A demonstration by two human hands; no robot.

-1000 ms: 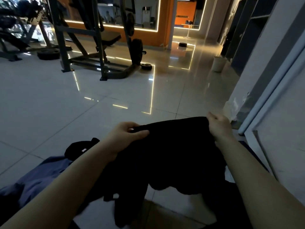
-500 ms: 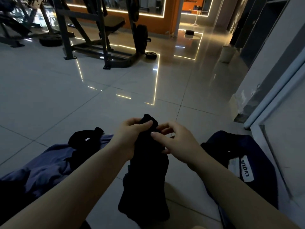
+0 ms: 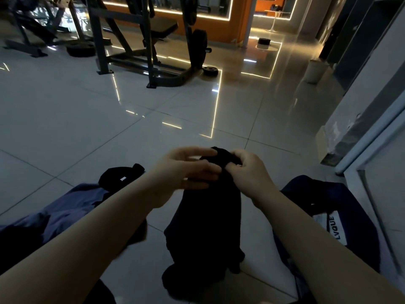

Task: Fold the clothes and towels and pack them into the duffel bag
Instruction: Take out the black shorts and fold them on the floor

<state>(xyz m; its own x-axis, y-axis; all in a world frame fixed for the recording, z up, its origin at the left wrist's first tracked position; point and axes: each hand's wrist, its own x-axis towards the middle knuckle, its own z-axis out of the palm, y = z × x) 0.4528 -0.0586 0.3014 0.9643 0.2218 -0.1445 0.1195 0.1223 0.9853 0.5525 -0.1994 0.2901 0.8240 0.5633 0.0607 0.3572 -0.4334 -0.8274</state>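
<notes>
Glossy tiled floor (image 3: 65, 110) w/ light-strip reflections. Weight bench rack (image 3: 151, 40) far centre; loose plate (image 3: 210, 70) beside it. Pale bin (image 3: 314, 71) nr right wall. Orange wall (image 3: 237, 29) at back.

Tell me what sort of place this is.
Most likely a gym. A weight bench sits inside a steel rack, weight plates hang on it or lie on the glossy tiled floor, and a mirror wall with light strips stands behind.
</notes>
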